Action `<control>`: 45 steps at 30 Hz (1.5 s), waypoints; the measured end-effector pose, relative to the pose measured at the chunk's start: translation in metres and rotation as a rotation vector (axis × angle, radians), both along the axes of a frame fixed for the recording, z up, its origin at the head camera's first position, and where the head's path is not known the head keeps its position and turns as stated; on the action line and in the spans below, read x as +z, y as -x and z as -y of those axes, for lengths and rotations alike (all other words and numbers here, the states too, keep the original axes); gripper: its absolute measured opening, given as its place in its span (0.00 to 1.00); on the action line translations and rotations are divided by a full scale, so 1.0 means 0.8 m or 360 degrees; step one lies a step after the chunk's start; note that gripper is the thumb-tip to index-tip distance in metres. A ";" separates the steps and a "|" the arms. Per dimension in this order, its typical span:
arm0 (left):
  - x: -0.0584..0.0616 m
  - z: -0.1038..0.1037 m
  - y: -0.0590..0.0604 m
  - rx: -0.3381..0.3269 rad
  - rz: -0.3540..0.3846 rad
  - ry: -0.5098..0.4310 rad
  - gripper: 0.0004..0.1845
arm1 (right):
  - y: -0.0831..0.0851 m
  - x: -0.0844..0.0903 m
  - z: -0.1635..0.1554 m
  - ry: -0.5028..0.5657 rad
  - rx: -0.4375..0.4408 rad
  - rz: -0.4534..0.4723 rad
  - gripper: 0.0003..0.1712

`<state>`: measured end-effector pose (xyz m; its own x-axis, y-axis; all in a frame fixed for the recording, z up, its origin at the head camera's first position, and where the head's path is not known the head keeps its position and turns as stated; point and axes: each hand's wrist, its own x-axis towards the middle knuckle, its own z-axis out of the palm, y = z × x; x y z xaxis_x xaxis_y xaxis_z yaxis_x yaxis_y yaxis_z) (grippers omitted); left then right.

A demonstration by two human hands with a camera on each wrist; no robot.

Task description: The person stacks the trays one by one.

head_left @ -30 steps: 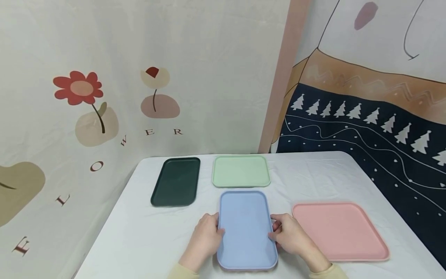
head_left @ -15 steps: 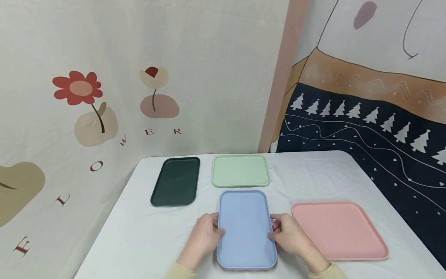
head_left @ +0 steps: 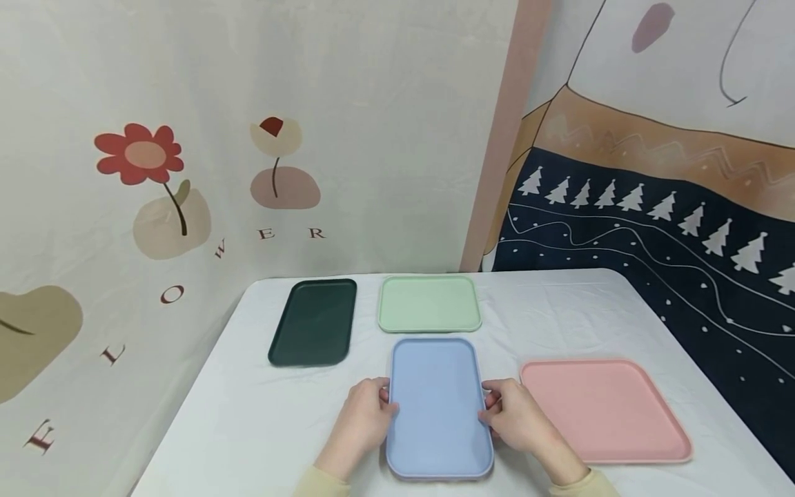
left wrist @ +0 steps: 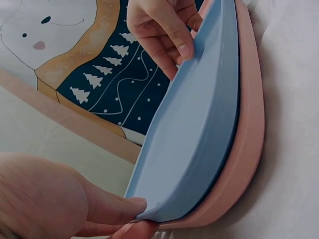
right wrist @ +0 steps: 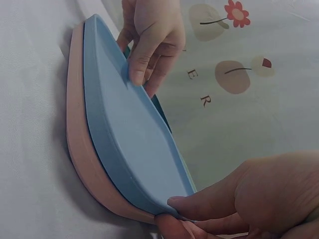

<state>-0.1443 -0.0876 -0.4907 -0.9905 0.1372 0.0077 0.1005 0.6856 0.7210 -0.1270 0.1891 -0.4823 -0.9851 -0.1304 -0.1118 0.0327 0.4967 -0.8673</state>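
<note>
A light blue tray [head_left: 437,407] lies lengthwise near the table's front edge. The wrist views show it stacked on a pink tray [left wrist: 249,124] of about the same size. My left hand [head_left: 379,407] grips the stack's left long edge, thumb on the blue rim and fingers curled underneath. My right hand [head_left: 493,411] grips the right long edge the same way. In the left wrist view the left hand [left wrist: 134,214] pinches the near corner of the blue tray [left wrist: 199,124]. In the right wrist view the right hand [right wrist: 174,209] pinches the blue tray [right wrist: 129,144] above the pink tray [right wrist: 75,134].
A larger pink tray [head_left: 605,411] lies to the right of the stack. At the back are a light green tray [head_left: 430,304] and a dark green tray [head_left: 313,322]. A white cloth covers the table [head_left: 248,428]. Printed fabric hangs behind and at the right.
</note>
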 end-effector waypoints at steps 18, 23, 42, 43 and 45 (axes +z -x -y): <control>0.011 0.002 0.002 -0.0013 0.0115 0.0086 0.22 | 0.002 0.005 -0.004 0.0043 0.0080 0.0022 0.31; 0.010 0.002 0.002 -0.0020 0.0130 0.0067 0.23 | 0.010 0.010 -0.008 0.0072 0.0094 0.0029 0.30; 0.011 0.001 0.002 -0.0006 0.0136 0.0068 0.21 | 0.111 0.050 -0.030 -0.0430 0.0237 -0.0382 0.20; 0.011 0.001 0.002 -0.0005 0.0135 0.0069 0.21 | 0.117 0.049 -0.030 -0.0443 0.0242 -0.0413 0.20; 0.011 0.001 0.002 0.0001 0.0137 0.0078 0.22 | 0.129 0.047 -0.030 -0.0471 0.0265 -0.0472 0.19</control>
<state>-0.1457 -0.0881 -0.4816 -0.9873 0.1349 -0.0843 0.0392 0.7201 0.6927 -0.2301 0.2129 -0.4445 -0.9485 -0.2947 0.1159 -0.2972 0.7020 -0.6472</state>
